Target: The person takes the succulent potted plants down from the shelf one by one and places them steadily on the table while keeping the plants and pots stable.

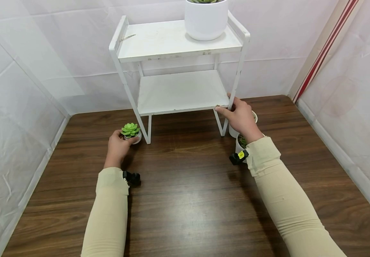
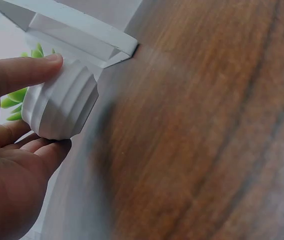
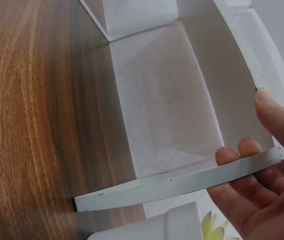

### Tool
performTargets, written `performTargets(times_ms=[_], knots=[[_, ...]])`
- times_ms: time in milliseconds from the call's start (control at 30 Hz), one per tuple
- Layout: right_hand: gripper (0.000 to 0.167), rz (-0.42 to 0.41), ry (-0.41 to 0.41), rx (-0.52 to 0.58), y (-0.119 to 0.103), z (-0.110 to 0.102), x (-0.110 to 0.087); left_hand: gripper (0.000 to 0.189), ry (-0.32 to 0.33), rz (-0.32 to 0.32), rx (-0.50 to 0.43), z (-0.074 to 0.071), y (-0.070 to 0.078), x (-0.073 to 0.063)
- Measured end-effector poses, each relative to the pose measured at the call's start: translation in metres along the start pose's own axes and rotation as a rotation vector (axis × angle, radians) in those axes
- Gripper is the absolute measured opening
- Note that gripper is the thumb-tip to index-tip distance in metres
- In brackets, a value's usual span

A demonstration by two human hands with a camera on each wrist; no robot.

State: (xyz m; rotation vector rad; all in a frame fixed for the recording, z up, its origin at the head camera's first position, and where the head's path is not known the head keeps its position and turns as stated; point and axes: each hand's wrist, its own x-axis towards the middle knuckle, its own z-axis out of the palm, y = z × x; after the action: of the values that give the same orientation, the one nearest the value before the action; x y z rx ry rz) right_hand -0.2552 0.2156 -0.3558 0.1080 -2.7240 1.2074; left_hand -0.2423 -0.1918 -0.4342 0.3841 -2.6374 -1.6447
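A white two-tier shelf rack [image 1: 185, 91] stands at the back of the wooden table. Beside its left front leg, my left hand [image 1: 116, 148] holds a small potted succulent [image 1: 130, 130] with bright green leaves. Thumb and fingers pinch the ribbed white pot [image 2: 64, 102] on opposite sides, and its base faces the table in the left wrist view. My right hand [image 1: 242, 116] grips the rack's right front leg at the lower shelf. In the right wrist view its fingers curl round the white leg [image 3: 182, 184], with the thumb [image 3: 272, 107] on the shelf edge.
A large white pot [image 1: 205, 21] with a plant sits at the right of the top shelf. Two white pots, a rear one [image 1: 233, 133] and a front one [image 1: 238, 147], stand right of the rack, partly behind my right hand. White cloth walls [image 1: 18, 89] border the table.
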Motion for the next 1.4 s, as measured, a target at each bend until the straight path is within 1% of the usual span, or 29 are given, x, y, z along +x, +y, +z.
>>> performTargets(times_ms=[300, 533, 633, 800, 1067, 1400], knots=[[0.084, -0.003, 0.0, 0.006, 0.0, 0.0, 0.0, 0.068, -0.007, -0.017, -0.014, 0.003, -0.007, 0.0], [0.084, -0.006, 0.002, 0.003, 0.0, 0.0, 0.0, 0.072, -0.02, -0.019, -0.12, 0.005, -0.01, -0.001], [0.084, -0.002, 0.005, 0.008, 0.001, 0.0, 0.001, 0.075, -0.018, -0.012, -0.14, 0.006, -0.011, -0.002], [0.085, -0.005, 0.007, 0.009, 0.002, 0.001, 0.001, 0.076, -0.007, -0.017, -0.119, 0.006, -0.012, -0.003], [0.083, -0.014, 0.014, 0.002, 0.004, 0.002, 0.002, 0.077, -0.01, -0.014, -0.104, 0.005, -0.01, -0.005], [0.081, -0.027, 0.021, 0.002, 0.002, 0.004, 0.002, 0.083, -0.014, -0.038, -0.146, 0.005, -0.009, -0.004]])
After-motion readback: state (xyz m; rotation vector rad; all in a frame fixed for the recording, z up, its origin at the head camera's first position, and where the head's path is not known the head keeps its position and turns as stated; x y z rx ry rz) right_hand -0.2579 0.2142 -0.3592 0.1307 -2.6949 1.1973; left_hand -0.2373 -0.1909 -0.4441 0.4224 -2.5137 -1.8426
